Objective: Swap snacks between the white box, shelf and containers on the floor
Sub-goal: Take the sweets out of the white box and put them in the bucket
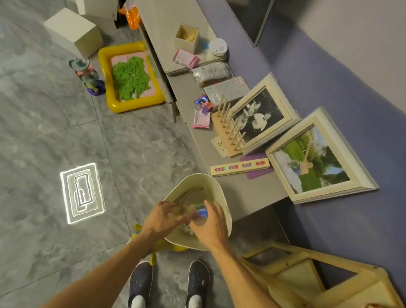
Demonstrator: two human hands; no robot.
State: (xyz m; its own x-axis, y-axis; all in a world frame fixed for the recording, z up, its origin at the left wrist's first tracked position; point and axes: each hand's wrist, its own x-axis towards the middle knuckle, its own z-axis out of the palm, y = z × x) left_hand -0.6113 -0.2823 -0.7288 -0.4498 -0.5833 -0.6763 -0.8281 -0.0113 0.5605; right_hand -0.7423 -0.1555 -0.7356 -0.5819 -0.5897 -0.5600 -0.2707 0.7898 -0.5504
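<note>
A cream plastic container (pixel 221 193) stands on the floor against the low grey shelf (pixel 189 90). Both my hands reach into it. My left hand (pixel 166 219) and my right hand (pixel 210 223) together grip a clear snack packet (pixel 199 211) with a blue and green print, over the container's middle. On the shelf lie pink snack packets (pixel 185 58) (pixel 200 120), a small blue packet (pixel 203 102) and a silver bag (pixel 211 71). A small open white box (pixel 186 38) stands farther back on the shelf.
Two framed pictures (pixel 260 115) (pixel 317 159) lean on the purple wall, with a wooden peg rack (pixel 230 131) before them. A yellow tray of green sand (pixel 130 76), a toy tower (pixel 88 76) and white boxes (pixel 73 31) sit on the floor. A wooden rack (pixel 320 282) stands right.
</note>
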